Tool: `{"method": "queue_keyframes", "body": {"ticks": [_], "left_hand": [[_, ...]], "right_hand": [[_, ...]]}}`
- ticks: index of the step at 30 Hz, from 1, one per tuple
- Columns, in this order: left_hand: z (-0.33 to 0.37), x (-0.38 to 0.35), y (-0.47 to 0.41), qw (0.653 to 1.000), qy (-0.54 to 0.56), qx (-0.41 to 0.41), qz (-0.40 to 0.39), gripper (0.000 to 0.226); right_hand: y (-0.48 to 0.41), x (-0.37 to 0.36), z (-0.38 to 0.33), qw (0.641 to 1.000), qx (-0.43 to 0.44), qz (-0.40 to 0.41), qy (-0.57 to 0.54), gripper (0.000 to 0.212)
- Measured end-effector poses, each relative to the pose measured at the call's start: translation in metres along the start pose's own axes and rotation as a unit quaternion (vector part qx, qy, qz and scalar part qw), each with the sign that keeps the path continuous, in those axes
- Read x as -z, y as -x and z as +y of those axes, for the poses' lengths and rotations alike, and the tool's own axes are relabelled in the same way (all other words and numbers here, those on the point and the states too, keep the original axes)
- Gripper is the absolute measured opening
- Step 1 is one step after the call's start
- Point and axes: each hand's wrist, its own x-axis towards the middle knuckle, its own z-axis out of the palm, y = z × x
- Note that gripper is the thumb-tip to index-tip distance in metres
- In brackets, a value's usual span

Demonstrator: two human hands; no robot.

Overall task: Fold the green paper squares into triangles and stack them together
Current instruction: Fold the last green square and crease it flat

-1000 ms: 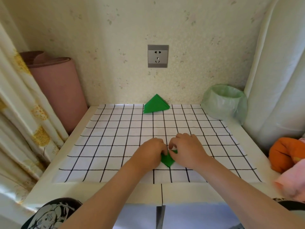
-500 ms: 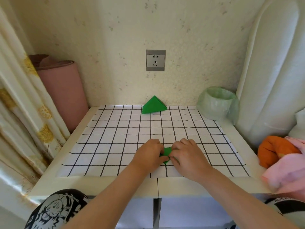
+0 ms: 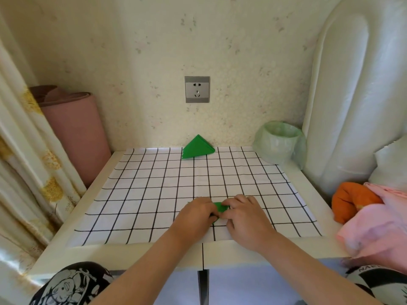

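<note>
A small folded piece of green paper (image 3: 221,207) lies on the black-and-white grid mat (image 3: 154,190) near the table's front. My left hand (image 3: 196,213) and my right hand (image 3: 246,214) press down on it from both sides, fingertips meeting over it. Only a small green patch shows between the fingers; the rest is hidden beneath the hands. A stack of folded green triangles (image 3: 197,148) rests at the far edge of the mat, against the wall below the socket.
A pale green lined bin (image 3: 278,143) stands at the back right. A pink roll (image 3: 74,133) leans at the back left beside a curtain (image 3: 26,172). Orange and pink cloth (image 3: 372,214) lies at the right edge. A white cushion (image 3: 352,95) flanks the right.
The view has shifted slightly. Both hands stay pressed on the green paper, and less of it shows now than one second ago. The far stack has not moved.
</note>
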Motion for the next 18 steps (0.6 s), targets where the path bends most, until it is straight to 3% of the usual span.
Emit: {"method": "queue_keyframes", "body": {"ticks": [4,11,18], "left_hand": [[0.0,-0.001,0.0,1.0,-0.026,-0.016,0.007,0.018],[-0.002,-0.006,0.001,0.992,-0.106,-0.072,-0.002,0.03],[0.016,-0.001,0.003,0.987,-0.151,-0.026,-0.044,0.042]], "right_hand": [[0.0,-0.001,0.004,1.0,-0.026,-0.004,0.009,0.029],[-0.005,0.004,0.014,0.995,-0.089,-0.033,0.041,0.033],[-0.007,0.005,0.022,0.987,-0.134,-0.063,0.056,0.039]]}}
